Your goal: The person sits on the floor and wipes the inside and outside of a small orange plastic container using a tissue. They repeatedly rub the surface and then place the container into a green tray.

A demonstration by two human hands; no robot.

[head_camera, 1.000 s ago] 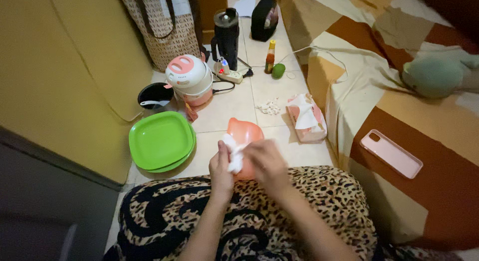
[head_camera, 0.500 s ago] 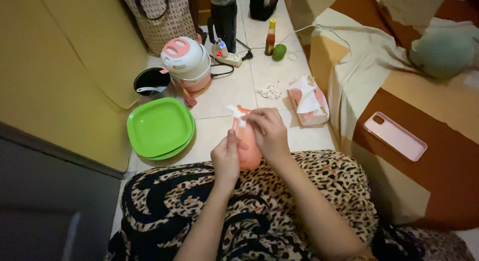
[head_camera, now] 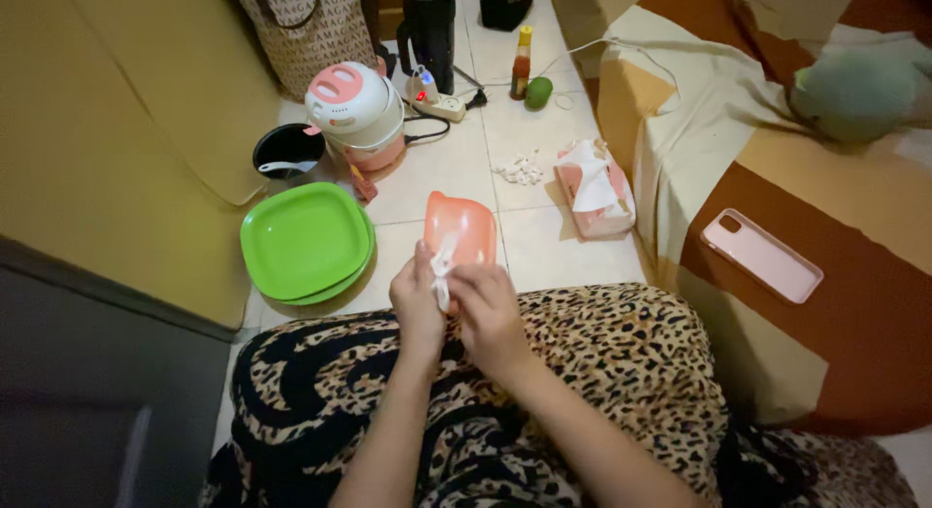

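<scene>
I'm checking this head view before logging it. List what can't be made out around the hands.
- White tissue: mostly covered by the left hand and right hand; its full shape is hidden.
- Orange plate: near edge hidden behind both hands.
- Black pot: contents too dark to tell.
- Dark appliance: top cut off by the frame edge.

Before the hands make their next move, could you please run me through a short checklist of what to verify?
1. Left hand grips the pink dish: ok.
2. Right hand pinches the white tissue: ok.
3. Tissue touches the dish: ok.
4. Tissue pack nearby on the floor: ok.
5. Green plates stacked beside the dish, apart from it: ok.
6. Dish already clean: cannot tell.
</scene>
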